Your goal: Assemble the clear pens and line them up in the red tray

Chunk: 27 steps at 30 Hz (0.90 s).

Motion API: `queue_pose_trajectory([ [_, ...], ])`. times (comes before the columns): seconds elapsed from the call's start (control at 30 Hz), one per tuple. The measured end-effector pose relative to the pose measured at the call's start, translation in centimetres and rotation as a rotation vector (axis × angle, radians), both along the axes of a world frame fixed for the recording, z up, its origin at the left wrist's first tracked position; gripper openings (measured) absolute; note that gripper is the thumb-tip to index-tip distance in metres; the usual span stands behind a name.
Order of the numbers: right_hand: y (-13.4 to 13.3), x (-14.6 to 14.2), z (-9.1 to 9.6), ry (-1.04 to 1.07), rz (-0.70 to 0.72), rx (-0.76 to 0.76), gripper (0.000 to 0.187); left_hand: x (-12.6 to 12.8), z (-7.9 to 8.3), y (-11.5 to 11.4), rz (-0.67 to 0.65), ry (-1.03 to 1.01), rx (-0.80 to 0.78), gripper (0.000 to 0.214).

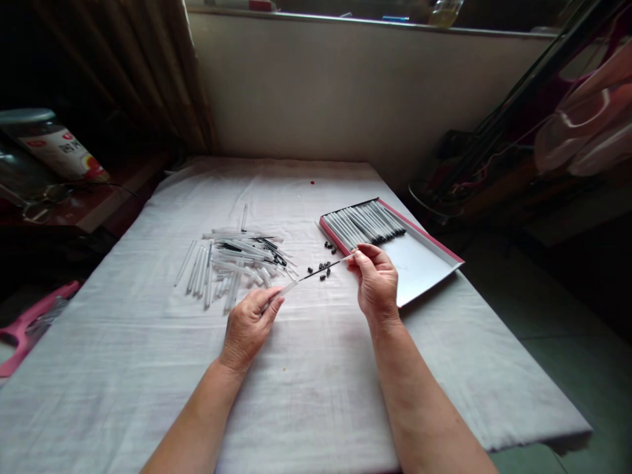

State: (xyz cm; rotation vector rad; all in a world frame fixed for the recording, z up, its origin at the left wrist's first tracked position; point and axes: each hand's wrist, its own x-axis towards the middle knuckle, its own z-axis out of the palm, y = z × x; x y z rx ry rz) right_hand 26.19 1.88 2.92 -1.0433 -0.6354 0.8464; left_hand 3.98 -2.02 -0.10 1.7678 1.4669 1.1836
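Between finger and thumb, my left hand (253, 324) grips a clear pen barrel (289, 288) tilted up to the right. My right hand (374, 280) pinches one end of a thin black ink refill (323, 268), whose other end meets the barrel's mouth; how far inside it sits I cannot tell. Several small black pen plugs (310, 270) lie on the cloth behind the refill. To the left spreads a loose pile of clear barrels, caps and refills (241, 260). Behind my right hand, a shallow red-edged box lid (429, 263) holds a row of pens with black ends (365, 222).
A white cloth (306, 395) covers the table, which meets a wall (336, 92) at the back. At the left stand a labelled jar (64, 148) and a pink-handled object (29, 326). Dark poles and hanging pink things are at the right.
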Motion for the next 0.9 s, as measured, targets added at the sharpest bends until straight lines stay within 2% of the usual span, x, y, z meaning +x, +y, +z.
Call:
queue_pose_trajectory([
  [0.3, -0.1, -0.4, 0.0, 0.053, 0.132, -0.071, 0.022, -0.1, -0.1, -0.1, -0.023, 0.143, 0.072, 0.024],
  [0.63, -0.1, -0.8, -0.6, 0.007, 0.133, -0.089, 0.024, 0.1, -0.4, -0.2, -0.120, 0.222, 0.113, 0.025],
  [0.9, -1.3, -3.8, -2.1, -0.241, 0.439, -0.160, 0.025, 0.2, -0.6, -0.1, -0.083, 0.188, 0.114, 0.025],
])
